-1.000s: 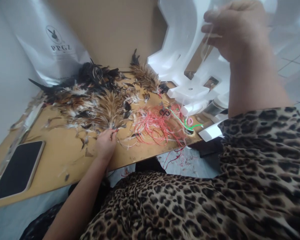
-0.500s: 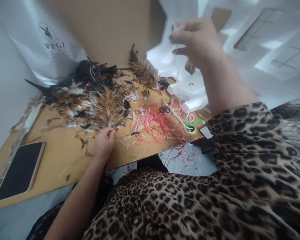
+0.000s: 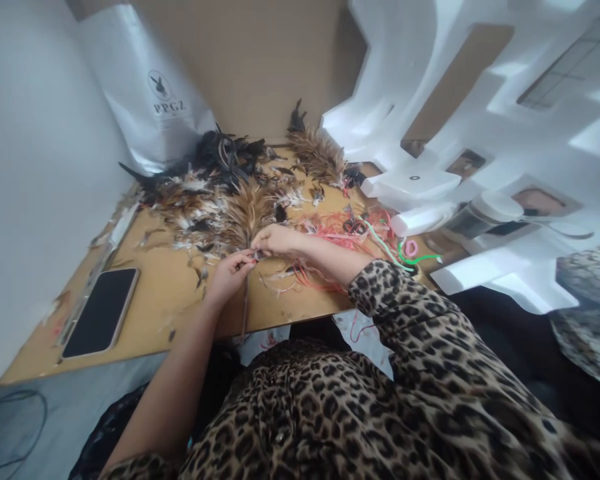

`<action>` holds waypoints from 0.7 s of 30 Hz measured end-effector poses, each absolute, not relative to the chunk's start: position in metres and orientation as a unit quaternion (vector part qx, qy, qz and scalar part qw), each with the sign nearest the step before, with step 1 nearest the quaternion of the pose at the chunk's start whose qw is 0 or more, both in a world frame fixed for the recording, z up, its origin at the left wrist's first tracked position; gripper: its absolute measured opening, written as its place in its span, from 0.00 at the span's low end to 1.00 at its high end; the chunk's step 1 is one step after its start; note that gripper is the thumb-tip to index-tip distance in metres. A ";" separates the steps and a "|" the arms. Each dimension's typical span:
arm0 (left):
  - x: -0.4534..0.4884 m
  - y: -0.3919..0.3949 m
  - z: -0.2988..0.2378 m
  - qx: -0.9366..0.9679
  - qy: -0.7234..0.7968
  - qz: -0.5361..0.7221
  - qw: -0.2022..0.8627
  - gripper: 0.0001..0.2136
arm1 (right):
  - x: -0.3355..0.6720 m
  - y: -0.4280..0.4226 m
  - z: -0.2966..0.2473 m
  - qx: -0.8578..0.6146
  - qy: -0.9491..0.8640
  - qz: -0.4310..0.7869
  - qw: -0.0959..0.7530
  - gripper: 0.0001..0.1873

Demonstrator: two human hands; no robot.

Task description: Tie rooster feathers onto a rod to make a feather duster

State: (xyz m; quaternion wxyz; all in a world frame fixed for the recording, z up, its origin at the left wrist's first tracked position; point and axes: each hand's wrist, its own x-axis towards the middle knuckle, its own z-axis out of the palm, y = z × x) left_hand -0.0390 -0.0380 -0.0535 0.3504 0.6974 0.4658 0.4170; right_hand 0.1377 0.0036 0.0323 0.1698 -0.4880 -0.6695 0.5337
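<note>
My left hand (image 3: 230, 272) rests on the wooden board (image 3: 150, 313) and pinches the base of a fan of brown feathers (image 3: 245, 213). My right hand (image 3: 276, 240) meets it at the same spot, fingers closed around the feather stems. What else the right fingers hold is too small to tell. A heap of black, brown and white feathers (image 3: 205, 180) spreads behind both hands. A tangle of red and pink cords (image 3: 330, 233) lies just right of my right hand, with a green cord (image 3: 405, 257) beyond it.
A dark phone (image 3: 100, 313) lies at the board's left end. A silver bag (image 3: 155, 100) leans against brown cardboard at the back. White foam packing (image 3: 430, 133) and a clear jar with a white lid (image 3: 480, 212) stand at the right.
My right hand has come down from up high at the right and joined the left hand at the feather stems. The left hand stayed at the feathers. The view shifted.
</note>
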 end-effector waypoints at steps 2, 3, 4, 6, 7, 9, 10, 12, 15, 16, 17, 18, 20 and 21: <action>-0.039 -0.039 -0.050 0.676 0.480 0.432 0.355 0.07 | 0.142 0.008 0.041 -0.485 -0.574 0.606 0.261 0.10; -0.039 -0.040 -0.048 0.666 0.485 0.440 0.356 0.07 | 0.146 0.010 0.047 -0.474 -0.530 0.634 0.304 0.11; -0.039 -0.040 -0.047 0.657 0.490 0.448 0.357 0.07 | 0.151 0.011 0.053 -0.462 -0.492 0.655 0.340 0.12; -0.038 -0.040 -0.046 0.639 0.506 0.453 0.361 0.08 | 0.162 0.011 0.063 -0.437 -0.442 0.680 0.387 0.12; -0.037 -0.040 -0.046 0.629 0.515 0.453 0.367 0.08 | 0.167 0.010 0.065 -0.428 -0.430 0.686 0.403 0.12; -0.035 -0.039 -0.045 0.605 0.531 0.452 0.385 0.09 | 0.174 0.004 0.065 -0.415 -0.421 0.682 0.431 0.12; -0.033 -0.038 -0.045 0.591 0.537 0.454 0.395 0.09 | 0.174 0.000 0.062 -0.416 -0.425 0.672 0.442 0.12; -0.031 -0.035 -0.042 0.564 0.546 0.449 0.427 0.09 | 0.170 -0.010 0.050 -0.435 -0.461 0.629 0.450 0.13; -0.030 -0.031 -0.033 0.517 0.560 0.413 0.499 0.11 | 0.151 -0.025 0.027 -0.452 -0.596 0.497 0.439 0.16; -0.030 -0.029 -0.029 0.499 0.562 0.399 0.525 0.12 | 0.143 -0.029 0.020 -0.440 -0.647 0.443 0.438 0.16; -0.031 -0.028 -0.025 0.482 0.563 0.388 0.547 0.12 | 0.136 -0.033 0.014 -0.424 -0.694 0.395 0.428 0.16; -0.032 -0.026 -0.020 0.467 0.565 0.380 0.565 0.12 | 0.128 -0.037 0.010 -0.407 -0.733 0.357 0.412 0.16; -0.032 -0.024 -0.012 0.441 0.567 0.369 0.590 0.11 | 0.116 -0.045 0.003 -0.381 -0.796 0.305 0.357 0.15; -0.032 -0.023 -0.008 0.431 0.566 0.364 0.601 0.10 | 0.111 -0.049 0.001 -0.378 -0.820 0.285 0.321 0.15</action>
